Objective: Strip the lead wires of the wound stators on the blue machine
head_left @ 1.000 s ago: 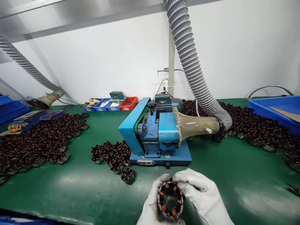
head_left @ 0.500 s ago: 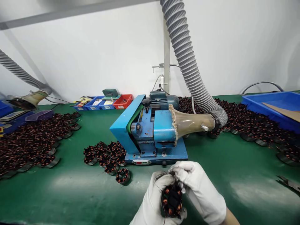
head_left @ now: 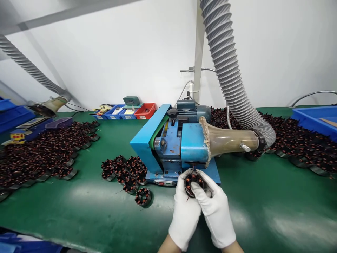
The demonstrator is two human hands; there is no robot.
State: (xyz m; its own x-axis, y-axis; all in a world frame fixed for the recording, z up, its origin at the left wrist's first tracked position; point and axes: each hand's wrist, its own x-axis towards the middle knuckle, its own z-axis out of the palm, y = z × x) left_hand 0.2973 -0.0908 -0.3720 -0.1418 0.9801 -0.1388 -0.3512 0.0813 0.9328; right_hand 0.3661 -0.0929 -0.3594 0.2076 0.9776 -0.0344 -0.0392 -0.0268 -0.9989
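Observation:
Both of my hands wear white gloves and grip one motor stator [head_left: 190,185], a ring with copper windings and black insulation. My left hand [head_left: 184,211] wraps its left side. My right hand [head_left: 214,203] holds the right side, its thumb lying over the ring's opening. The stator is at the front of a blue belt-driven machine [head_left: 195,142], right below the slot in its blue cover. A thin wire end points up from the ring toward that slot; whether it enters cannot be made out.
Several loose stators [head_left: 129,172] sit left of the machine, with one stator [head_left: 143,197] nearest me. Large stator piles lie at left [head_left: 47,151] and right [head_left: 297,140]. A grey hose [head_left: 229,63] joins the machine's funnel [head_left: 229,140]. Small bins [head_left: 144,111] stand behind.
My hands have carried the stator forward and up to the machine's slot. Earlier the right fingers pinched at its upper edge; now both hands clasp the ring. The camera view has shifted.

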